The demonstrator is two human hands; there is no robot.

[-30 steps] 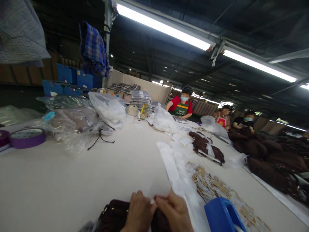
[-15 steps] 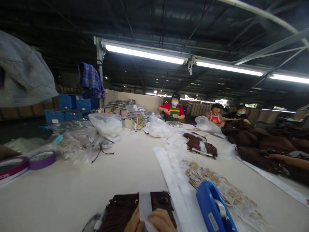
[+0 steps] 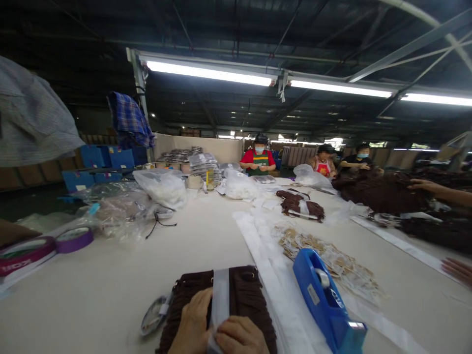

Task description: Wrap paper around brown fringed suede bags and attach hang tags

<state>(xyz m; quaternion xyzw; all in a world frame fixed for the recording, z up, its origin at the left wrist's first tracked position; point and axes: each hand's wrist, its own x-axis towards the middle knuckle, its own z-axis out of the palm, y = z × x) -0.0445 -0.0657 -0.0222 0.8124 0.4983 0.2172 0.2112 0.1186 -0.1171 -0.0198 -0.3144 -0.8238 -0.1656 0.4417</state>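
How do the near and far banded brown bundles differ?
The near bundle lies under the left hand and right hand; the far bundle has no hand on it. The near bundle looks squared; the far bundle looks more loosely bunched. Both are dark brown with a pale band.

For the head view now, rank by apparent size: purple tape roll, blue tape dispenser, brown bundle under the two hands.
1. brown bundle, though partly covered
2. blue tape dispenser
3. purple tape roll, which also sits farther off
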